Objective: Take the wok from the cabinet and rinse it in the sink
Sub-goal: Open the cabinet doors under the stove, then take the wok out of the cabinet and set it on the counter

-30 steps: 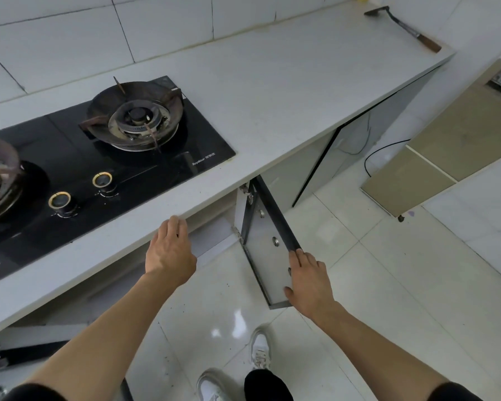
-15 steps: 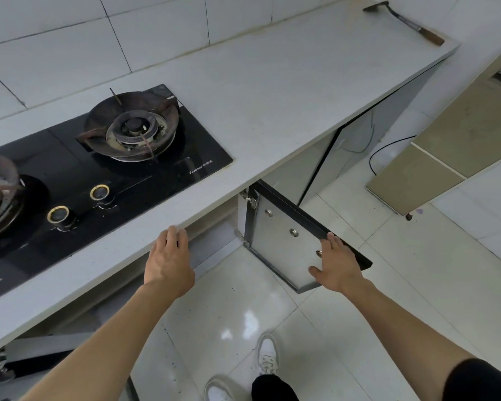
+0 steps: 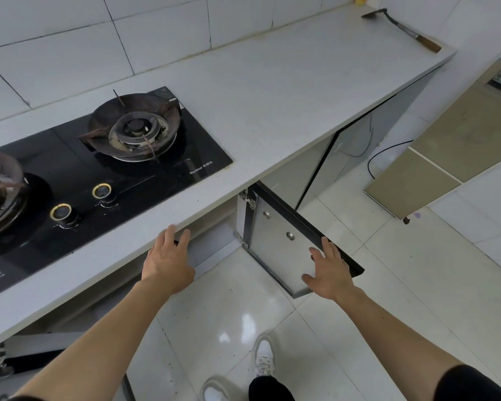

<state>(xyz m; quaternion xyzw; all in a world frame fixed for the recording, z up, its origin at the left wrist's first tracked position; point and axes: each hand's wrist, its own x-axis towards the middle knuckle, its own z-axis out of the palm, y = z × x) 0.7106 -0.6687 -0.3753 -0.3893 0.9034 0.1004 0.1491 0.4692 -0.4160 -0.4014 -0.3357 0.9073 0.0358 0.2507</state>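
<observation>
Black glass fills my left: the stove [image 3: 104, 169], set into the pale counter [image 3: 272, 111], with two burners and two brass-ringed knobs [image 3: 102, 191] along its front. I see no wok anywhere in this view, so where it is, which way it points and how its long axis runs I cannot tell; the space under the counter is hidden by the counter's edge. My left hand [image 3: 168, 264] reaches under the front lip of the counter, fingers extended and fairly straight, gripping nothing I can make out; its fingertips go out of sight beneath the edge. Just to the right, the cabinet door [image 3: 278, 244] hangs open on hinges at its left side, its black top edge running away from the counter toward the lower right. My right hand [image 3: 327, 273] lies flat against the door's inner face near the free end, fingers spread. Compared with a second ago, the door has swung wider and my right hand has moved out with it. Far right, a spatula [image 3: 402, 28] lies on the counter's end.
</observation>
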